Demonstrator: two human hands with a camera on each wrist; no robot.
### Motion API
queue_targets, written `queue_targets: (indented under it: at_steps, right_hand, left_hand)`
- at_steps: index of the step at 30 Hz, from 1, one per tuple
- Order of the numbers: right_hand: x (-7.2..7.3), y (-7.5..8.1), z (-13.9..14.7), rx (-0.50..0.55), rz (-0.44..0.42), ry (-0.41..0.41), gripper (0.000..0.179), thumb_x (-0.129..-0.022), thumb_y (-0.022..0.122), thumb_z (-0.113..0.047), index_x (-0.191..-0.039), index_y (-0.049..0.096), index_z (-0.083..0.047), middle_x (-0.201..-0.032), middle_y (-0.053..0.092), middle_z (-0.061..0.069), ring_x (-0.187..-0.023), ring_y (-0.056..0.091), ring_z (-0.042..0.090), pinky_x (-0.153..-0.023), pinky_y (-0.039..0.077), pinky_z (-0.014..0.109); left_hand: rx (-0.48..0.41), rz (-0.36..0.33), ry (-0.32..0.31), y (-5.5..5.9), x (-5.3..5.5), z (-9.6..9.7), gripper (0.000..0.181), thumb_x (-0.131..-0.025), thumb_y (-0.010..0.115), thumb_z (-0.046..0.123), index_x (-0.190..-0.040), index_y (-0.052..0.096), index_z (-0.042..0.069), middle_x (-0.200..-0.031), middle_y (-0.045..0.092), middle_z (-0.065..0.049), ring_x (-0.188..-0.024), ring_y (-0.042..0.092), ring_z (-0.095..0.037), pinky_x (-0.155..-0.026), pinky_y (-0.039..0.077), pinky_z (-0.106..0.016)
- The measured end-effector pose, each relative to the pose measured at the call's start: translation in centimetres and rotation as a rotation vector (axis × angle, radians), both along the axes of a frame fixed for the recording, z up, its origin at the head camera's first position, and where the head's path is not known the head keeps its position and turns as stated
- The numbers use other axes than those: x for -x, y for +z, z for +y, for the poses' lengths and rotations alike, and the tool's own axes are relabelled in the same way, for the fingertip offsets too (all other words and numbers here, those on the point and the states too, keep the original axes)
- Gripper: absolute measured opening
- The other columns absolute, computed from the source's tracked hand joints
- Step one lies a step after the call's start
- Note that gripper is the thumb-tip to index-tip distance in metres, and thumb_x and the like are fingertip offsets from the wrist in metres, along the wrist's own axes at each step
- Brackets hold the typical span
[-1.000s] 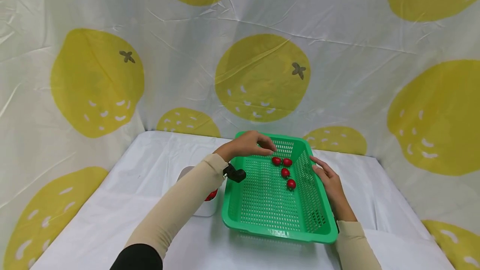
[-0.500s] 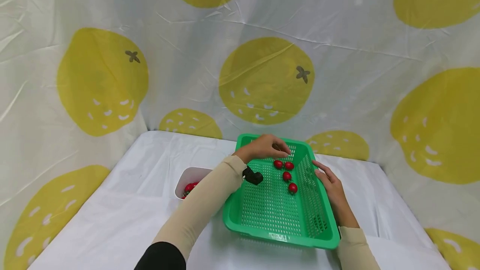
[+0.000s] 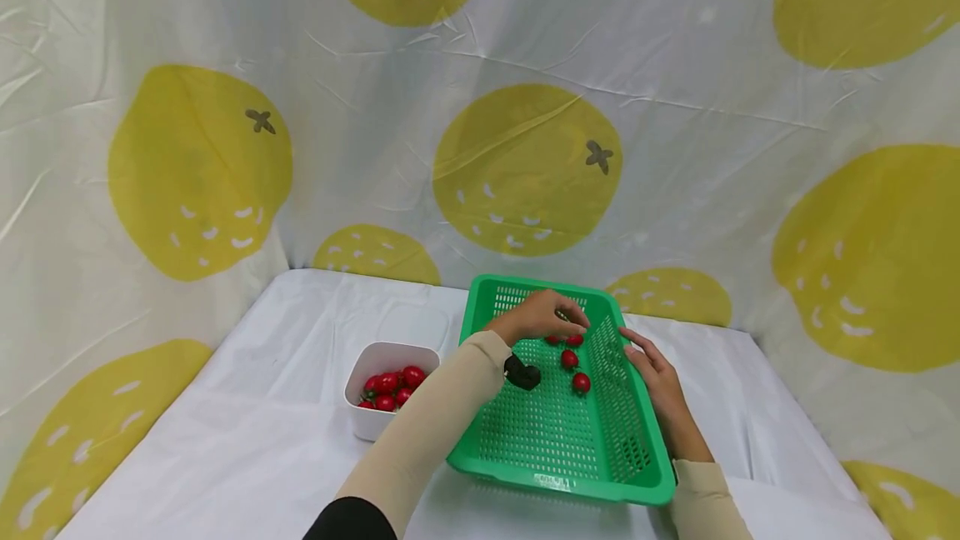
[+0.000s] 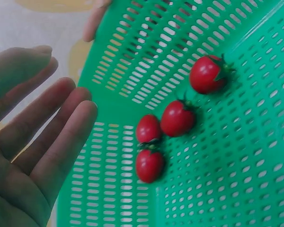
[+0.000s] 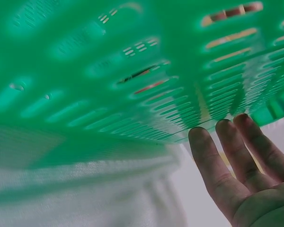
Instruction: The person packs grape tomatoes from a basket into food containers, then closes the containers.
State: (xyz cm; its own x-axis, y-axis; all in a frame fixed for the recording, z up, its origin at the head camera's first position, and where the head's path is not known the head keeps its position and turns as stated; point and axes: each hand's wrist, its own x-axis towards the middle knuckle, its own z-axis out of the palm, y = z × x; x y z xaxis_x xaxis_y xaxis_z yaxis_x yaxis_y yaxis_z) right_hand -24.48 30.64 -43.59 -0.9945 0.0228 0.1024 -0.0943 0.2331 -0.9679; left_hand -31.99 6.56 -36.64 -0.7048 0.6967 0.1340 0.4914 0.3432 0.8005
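White cloth (image 3: pixel 247 440) below; your left hand (image 3: pixel 542 315) hangs loose, empty, over tomatoes (image 3: pixel 570 359), likely light, slick, bruisable: pinch their sides gently. Your right hand (image 3: pixel 656 369) touches the basket (image 3: pixel 555 486), straight-fingered.

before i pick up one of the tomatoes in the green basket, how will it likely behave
Being rounded, a tomato would probably roll if nudged. Its shiny skin may feel slippery, and its leafy green top could make it wobble off line.

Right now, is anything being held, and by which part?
The left hand holds nothing. The right hand touches the basket's rim; whether it holds, unclear.
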Motion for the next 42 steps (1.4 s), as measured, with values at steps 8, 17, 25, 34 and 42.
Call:
queue_targets:
  at_steps: [8, 17, 25, 34, 42]
  right_hand:
    - [-0.9, 1.0, -1.3, 0.013, -0.005, 0.028, 0.051, -0.101, 0.045, -0.037, -0.147, 0.039, -0.015, -0.126, 0.057, 0.012, -0.091, 0.066, 0.018, -0.073, 0.057, 0.034]
    - [-0.6, 0.8, -1.4, 0.017, 0.008, 0.032, 0.051, -0.101, 0.046, -0.036, -0.147, 0.04, -0.014, -0.124, 0.059, 0.01, -0.09, 0.067, 0.019, -0.072, 0.057, 0.035]
    - [-0.7, 0.8, -0.8, -0.009, 0.016, 0.012, 0.051, -0.101, 0.046, -0.037, -0.146, 0.041, -0.016, -0.119, 0.061, 0.002, -0.087, 0.066, 0.016, -0.07, 0.057, 0.034]
    - [-0.7, 1.0, -0.7, 0.017, 0.03, 0.01, 0.05, -0.101, 0.047, -0.034, -0.146, 0.042, -0.013, -0.112, 0.063, -0.004, -0.084, 0.066, 0.013, -0.068, 0.056, 0.031]
    - [0.0, 0.4, -0.2, 0.035, 0.019, 0.004, 0.049, -0.1, 0.049, -0.035, -0.145, 0.043, -0.016, -0.111, 0.064, -0.005, -0.084, 0.066, 0.013, -0.068, 0.057, 0.031]
  left_hand:
    - [-0.031, -0.069, -0.009, -1.9, -0.3, 1.1, 0.027, -0.092, 0.065, 0.02, -0.115, 0.069, 0.006, -0.105, 0.067, 0.005, -0.086, 0.064, -0.007, -0.079, 0.054, -0.027]
    - [0.0, -0.074, 0.018, -3.5, -0.4, 1.3, 0.026, -0.092, 0.065, 0.023, -0.114, 0.07, 0.009, -0.102, 0.068, 0.008, -0.091, 0.065, -0.013, -0.079, 0.052, -0.025]
    - [-0.029, -0.197, -0.002, -4.0, -0.7, 1.9, 0.024, -0.091, 0.066, 0.015, -0.112, 0.069, 0.002, -0.099, 0.07, -0.004, -0.093, 0.067, -0.03, -0.077, 0.056, -0.033]
    - [0.042, -0.212, -0.024, -4.4, -0.8, 2.5, 0.02, -0.09, 0.067, 0.013, -0.108, 0.071, 0.004, -0.1, 0.071, 0.0, -0.085, 0.069, -0.018, -0.075, 0.057, -0.033]
    - [0.112, -0.155, -0.046, -4.4, -0.9, 3.0, 0.018, -0.09, 0.067, 0.014, -0.105, 0.072, 0.006, -0.097, 0.07, 0.003, -0.082, 0.065, -0.008, -0.073, 0.056, -0.026]
